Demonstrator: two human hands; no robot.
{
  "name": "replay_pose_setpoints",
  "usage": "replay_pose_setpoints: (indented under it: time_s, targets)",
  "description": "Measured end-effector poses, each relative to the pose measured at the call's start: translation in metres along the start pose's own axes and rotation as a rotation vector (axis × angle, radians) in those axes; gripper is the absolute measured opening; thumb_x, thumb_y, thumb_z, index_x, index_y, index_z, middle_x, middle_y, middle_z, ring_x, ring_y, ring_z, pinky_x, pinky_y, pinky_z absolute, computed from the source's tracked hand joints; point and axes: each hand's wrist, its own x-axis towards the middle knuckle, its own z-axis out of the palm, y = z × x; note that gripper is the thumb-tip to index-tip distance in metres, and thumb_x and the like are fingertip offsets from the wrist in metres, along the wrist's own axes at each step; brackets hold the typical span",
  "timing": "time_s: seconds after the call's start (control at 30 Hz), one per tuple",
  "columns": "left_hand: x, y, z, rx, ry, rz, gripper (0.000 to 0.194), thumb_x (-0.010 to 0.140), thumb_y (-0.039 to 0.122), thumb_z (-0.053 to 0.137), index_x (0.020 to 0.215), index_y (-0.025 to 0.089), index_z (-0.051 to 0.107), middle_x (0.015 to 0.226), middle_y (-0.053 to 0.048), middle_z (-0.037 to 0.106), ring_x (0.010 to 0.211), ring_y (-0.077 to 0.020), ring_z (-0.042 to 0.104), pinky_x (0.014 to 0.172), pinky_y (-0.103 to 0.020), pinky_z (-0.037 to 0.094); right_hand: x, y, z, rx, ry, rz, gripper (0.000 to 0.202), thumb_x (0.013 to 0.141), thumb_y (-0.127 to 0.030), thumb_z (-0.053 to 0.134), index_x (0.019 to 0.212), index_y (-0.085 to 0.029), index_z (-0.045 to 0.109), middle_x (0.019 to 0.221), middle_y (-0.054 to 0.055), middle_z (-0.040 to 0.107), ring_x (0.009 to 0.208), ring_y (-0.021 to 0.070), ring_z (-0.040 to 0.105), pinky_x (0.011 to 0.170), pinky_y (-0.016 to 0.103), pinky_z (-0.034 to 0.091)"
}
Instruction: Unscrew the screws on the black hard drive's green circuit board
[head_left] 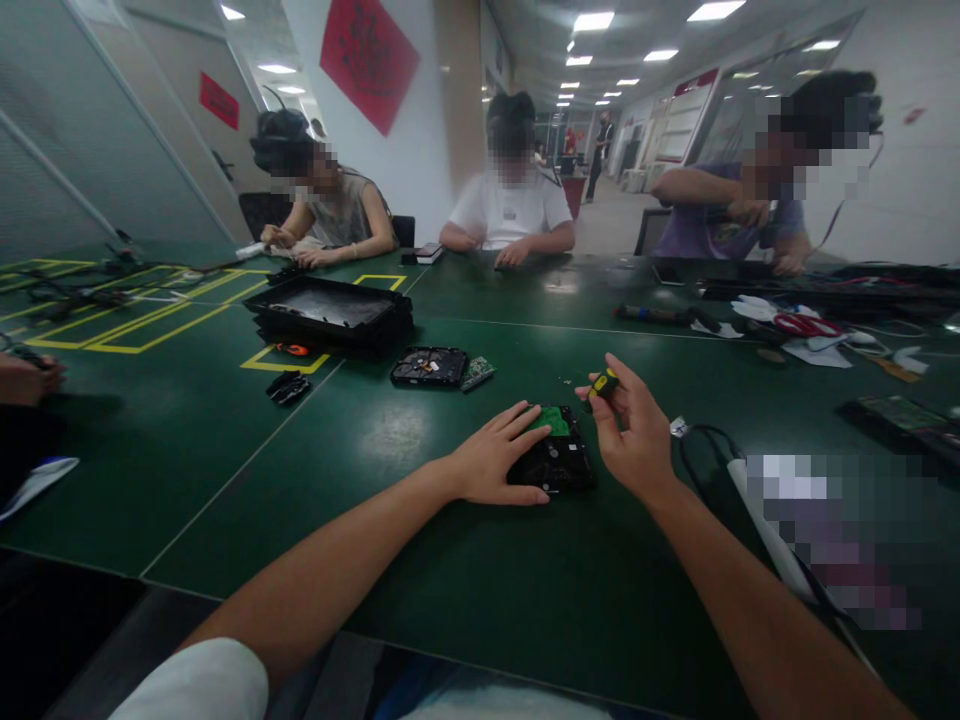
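Note:
A black hard drive with a green circuit board (pixel 555 421) lies flat on the green table (pixel 420 540). My left hand (pixel 499 455) rests on the drive's left side, fingers spread and nothing gripped. Over the drive's right edge, my right hand (pixel 630 430) pinches a small yellow and black screwdriver (pixel 603 383) between thumb and fingers. The tool's tip is too small to make out. Tiny bits (pixel 565 380) lie on the table just beyond the drive.
Farther back are an opened drive (pixel 429 367), a loose circuit board (pixel 478 374), black trays (pixel 330 312) and black scraps (pixel 288 387). A white power strip (pixel 772 525) lies right. Three people sit across the table; another person's hand (pixel 30 378) shows at far left.

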Motion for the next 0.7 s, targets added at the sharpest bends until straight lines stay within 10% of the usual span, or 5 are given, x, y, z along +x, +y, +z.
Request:
replay_pose_setpoints:
  time_s: [0.7]
  targets:
    - [0.0008,0.0010,-0.0062,-0.054,-0.014,-0.011,0.108,0.083,0.082,0.066,0.167,0.022,0.034,0.177,-0.014,0.018,0.164,-0.0417,0.011,0.130,-0.062,0.023,0.0015,0.0008,-0.0050,-0.092,0.025,-0.040,0.049,0.105,-0.033,0.058,0.154,-0.032,0.049,0.129,0.010,0.069,0.104,0.0259,0.073,0.093,0.050,0.064]
